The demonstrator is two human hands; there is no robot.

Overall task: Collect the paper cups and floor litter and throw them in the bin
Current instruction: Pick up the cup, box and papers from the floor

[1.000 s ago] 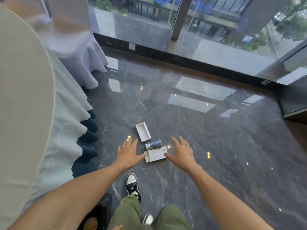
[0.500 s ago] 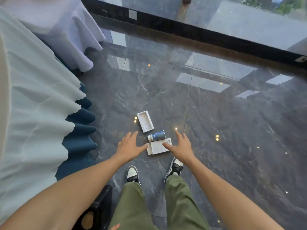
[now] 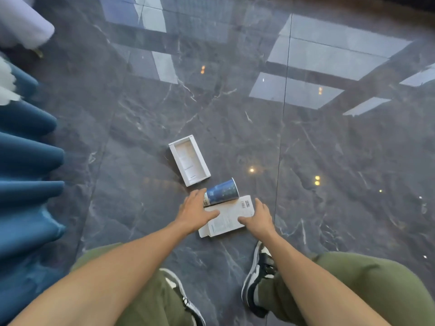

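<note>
Fingers of the left hand spread open at the paper cup, lying sideways at lower centre; the right hand, also open, rests on the flat white box. An open tray lies just above. Nothing is lifted yet; no bin in view.

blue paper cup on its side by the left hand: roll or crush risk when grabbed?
The blue paper cup lies on its side on glossy dark marble floor, so a nudge likely rolls it in an arc. Thin paper: probably light, crushable. The left hand looks open.
</note>
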